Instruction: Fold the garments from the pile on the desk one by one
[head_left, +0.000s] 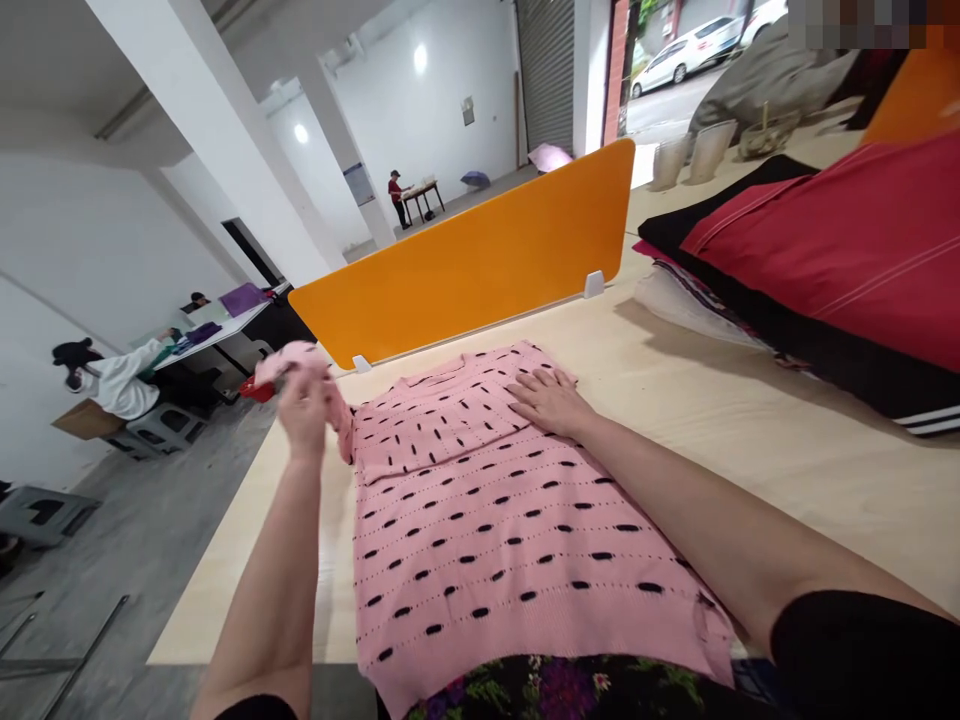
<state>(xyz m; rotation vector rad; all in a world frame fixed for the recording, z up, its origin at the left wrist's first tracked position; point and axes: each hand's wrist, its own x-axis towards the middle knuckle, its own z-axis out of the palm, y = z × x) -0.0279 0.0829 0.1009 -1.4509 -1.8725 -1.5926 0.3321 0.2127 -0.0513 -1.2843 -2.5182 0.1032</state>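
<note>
A pink knit sweater [480, 515] with black dashes lies spread on the light wooden table [750, 460], its hem hanging over the near edge. My left hand [304, 405] is closed on the sweater's left sleeve, lifted off the table to the left of the body; it is slightly blurred. My right hand [551, 402] rests flat on the sweater's upper right part, fingers spread. One sleeve seems folded in across the chest under that hand. Part of the right side is hidden by my right forearm.
An orange divider [480, 265] stands along the table's far edge. To the right is a stack of folded clothes [840, 250], red and black on top. Behind it are clear cups [709, 152]. A seated person [124, 380] works at another table on the left.
</note>
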